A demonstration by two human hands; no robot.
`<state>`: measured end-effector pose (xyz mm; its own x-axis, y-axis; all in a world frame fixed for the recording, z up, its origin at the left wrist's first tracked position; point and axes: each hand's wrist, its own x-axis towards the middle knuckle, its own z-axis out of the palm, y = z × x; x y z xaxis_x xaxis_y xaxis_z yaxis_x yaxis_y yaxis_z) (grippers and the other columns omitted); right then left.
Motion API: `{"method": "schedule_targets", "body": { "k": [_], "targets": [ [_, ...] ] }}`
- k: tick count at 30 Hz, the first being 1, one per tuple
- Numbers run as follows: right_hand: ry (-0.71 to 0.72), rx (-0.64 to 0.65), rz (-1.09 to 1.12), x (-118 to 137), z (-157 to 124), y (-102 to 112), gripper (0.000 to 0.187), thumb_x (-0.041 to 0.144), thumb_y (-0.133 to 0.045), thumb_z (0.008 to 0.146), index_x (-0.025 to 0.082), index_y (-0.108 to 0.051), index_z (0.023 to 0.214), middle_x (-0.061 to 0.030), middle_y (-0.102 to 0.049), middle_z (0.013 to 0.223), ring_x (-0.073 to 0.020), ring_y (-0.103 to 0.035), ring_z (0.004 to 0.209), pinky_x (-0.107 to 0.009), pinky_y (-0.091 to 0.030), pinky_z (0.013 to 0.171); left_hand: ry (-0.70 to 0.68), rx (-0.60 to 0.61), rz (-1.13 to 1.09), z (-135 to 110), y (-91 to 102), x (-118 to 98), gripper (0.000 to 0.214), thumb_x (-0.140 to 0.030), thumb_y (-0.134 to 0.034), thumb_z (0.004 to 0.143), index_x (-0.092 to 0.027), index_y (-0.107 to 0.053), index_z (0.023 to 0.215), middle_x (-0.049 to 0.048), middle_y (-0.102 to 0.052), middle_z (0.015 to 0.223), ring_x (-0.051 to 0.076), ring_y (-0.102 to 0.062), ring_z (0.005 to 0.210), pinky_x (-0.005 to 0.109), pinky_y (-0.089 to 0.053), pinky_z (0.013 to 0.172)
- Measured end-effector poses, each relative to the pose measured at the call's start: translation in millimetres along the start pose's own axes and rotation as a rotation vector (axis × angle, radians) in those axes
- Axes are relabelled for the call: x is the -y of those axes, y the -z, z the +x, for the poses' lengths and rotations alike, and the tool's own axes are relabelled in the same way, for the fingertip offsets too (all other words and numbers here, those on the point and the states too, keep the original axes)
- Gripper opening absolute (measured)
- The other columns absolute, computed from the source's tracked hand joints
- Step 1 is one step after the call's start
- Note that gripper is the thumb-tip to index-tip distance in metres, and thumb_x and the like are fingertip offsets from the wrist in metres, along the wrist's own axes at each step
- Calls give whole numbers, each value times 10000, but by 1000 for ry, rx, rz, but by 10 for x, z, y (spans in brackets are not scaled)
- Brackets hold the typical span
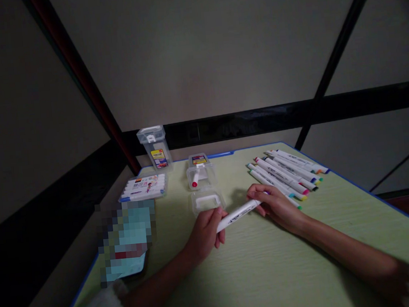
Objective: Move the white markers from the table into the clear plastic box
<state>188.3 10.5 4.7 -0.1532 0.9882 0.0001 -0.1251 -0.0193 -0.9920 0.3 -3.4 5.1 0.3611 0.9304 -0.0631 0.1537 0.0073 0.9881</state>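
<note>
A white marker pen (241,212) is held slantwise above the table between both hands. My left hand (205,233) is closed around its lower left end, and my right hand (271,206) grips the upper right end, where a bit of purple shows. Just beyond the hands, a clear plastic case (202,175) lies on its side with its lid (208,202) open toward me. One marker with a red end (195,179) rests inside it. To the right of my right hand, several white markers (281,174) with coloured ends lie in a loose row.
An upright clear case (157,150) stands at the back left. In front of it lies a flat pack of white pens (144,187), then a blurred-out teal item (131,238) near the left edge. The light green table (244,279) has a blue rim, with a panelled wall (196,54) behind.
</note>
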Motion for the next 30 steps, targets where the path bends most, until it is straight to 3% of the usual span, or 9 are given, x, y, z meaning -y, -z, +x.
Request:
{"method": "schedule_targets", "body": {
  "k": [11,30],
  "targets": [
    [-15,-16,-31,10,12,-5,186,292,-538,746,160,-537,614,73,-375,325,-53,-235,334,-251,-94,394,-4,22,21,-10,-2,1,417,-513,-369,784,-136,-532,713,-72,-416,351,57,-315,277,180,-232,309],
    [-17,-37,-83,46,-2,-21,167,276,-530,719,165,-531,594,54,-406,351,-72,-284,358,-244,-149,399,0,42,18,-13,-1,-2,358,-460,-380,794,-153,-487,643,-62,-440,386,48,-345,300,168,-257,325]
  ]
}}
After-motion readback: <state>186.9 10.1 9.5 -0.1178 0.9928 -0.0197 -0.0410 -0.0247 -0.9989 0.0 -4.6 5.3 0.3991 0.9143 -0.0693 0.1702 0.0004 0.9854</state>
